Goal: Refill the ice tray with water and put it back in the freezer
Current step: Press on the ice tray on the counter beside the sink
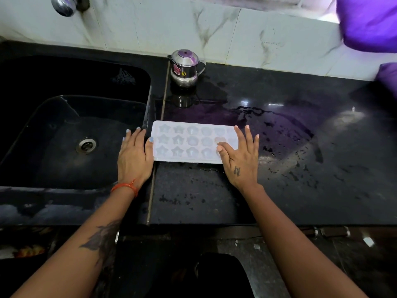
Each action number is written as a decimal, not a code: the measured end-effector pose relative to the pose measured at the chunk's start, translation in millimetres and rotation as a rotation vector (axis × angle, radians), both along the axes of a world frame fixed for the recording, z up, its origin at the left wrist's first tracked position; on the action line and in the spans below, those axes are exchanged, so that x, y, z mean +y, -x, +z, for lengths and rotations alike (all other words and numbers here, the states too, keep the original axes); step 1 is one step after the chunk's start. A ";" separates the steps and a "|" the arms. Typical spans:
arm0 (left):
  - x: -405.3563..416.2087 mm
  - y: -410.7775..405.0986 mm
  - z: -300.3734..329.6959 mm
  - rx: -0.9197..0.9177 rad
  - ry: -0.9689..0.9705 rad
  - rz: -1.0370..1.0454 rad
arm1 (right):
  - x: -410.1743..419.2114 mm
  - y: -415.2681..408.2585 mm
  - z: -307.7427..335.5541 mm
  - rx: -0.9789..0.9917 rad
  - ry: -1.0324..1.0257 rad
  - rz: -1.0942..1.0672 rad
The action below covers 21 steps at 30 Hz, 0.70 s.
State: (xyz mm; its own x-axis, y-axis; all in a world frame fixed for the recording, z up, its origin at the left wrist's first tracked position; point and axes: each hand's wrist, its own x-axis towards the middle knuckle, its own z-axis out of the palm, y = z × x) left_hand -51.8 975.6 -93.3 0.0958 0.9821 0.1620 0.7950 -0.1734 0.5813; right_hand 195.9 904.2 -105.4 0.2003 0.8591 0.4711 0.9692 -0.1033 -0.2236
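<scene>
So we've got the ice tray (189, 141) lying flat on the black countertop (290, 147), right next to the sink edge, roughly dead centre of our view. It's a pale translucent one with star and shell-ish moulds in three rows. We can't tell if there's water in the cells.

Our left hand (134, 155) is at the tray's 9 o'clock end, fingers straight and spread, flat over the strip between sink and counter, with the thumb touching the tray's short edge. Not gripping anything, just resting there. There's an orange thread band (125, 187) on that wrist.

Our right hand (240, 155) is at the tray's 3 o'clock end, also flat and loose, fingers splayed out. The thumb and part of the palm lie on top of the tray's right-hand cells. No curl around it, so it's just touching, not holding.

The black sink (64, 130) is off at 9 o'clock, with its drain (86, 145) visible. A small steel pot with a lid (184, 67) sits at 12 o'clock from the tray, back by the tiled wall (214, 29). The counter out toward 3 o'clock is wet, with puddles and droplets. Something purple (369, 22) is up at 1 o'clock.
</scene>
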 end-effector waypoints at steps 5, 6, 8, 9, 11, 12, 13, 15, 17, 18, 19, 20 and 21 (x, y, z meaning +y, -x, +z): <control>0.5 -0.1 -0.7 0.003 -0.004 -0.002 | -0.2 -0.1 0.6 -0.007 0.008 -0.001; 0.4 0.0 -1.1 0.003 -0.006 -0.001 | -0.1 -0.2 0.4 -0.010 0.010 -0.002; 0.7 0.3 -1.3 0.000 -0.007 0.002 | -0.2 -0.2 0.6 -0.007 0.008 -0.002; 0.7 0.3 -1.2 0.001 -0.006 0.003 | -0.4 -0.1 0.9 0.000 0.003 0.000; 0.5 -0.2 -0.7 0.002 -0.005 0.005 | -0.5 -0.4 1.8 0.009 -0.007 -0.002; 0.2 -0.4 -0.6 0.002 -0.005 0.006 | -0.8 -0.2 2.2 0.011 -0.016 -0.005; -0.2 -0.5 -0.6 0.001 -0.006 0.007 | -1.1 0.1 2.6 0.015 -0.028 -0.006; -0.5 -0.5 -0.7 -0.007 -0.011 0.009 | -2.0 1.2 3.7 0.025 -0.046 -0.006; 0.1 -0.3 -0.6 -0.013 -0.014 0.011 | -2.5 2.3 5.3 0.029 -0.041 0.004; 0.1 -0.1 -0.6 -0.012 -0.014 0.010 | -2.7 2.8 5.8 0.031 -0.039 0.011; 0.3 0.1 -0.6 -0.009 -0.013 0.010 | -2.7 3.5 6.4 0.031 -0.043 0.017; 0.6 0.3 -0.5 -0.008 -0.014 0.009 | -2.5 4.2 7.1 0.031 -0.054 0.020; 0.8 0.3 -0.4 -0.008 -0.014 0.007 | -2.3 5.1 8.0 0.033 -0.071 0.019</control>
State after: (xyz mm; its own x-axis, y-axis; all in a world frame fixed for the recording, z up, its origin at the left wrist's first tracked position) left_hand -52.1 976.4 -93.8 0.0872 0.9804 0.1764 0.7916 -0.1757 0.5853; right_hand 190.8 901.9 -97.4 0.2006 0.8277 0.5240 0.9629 -0.0679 -0.2613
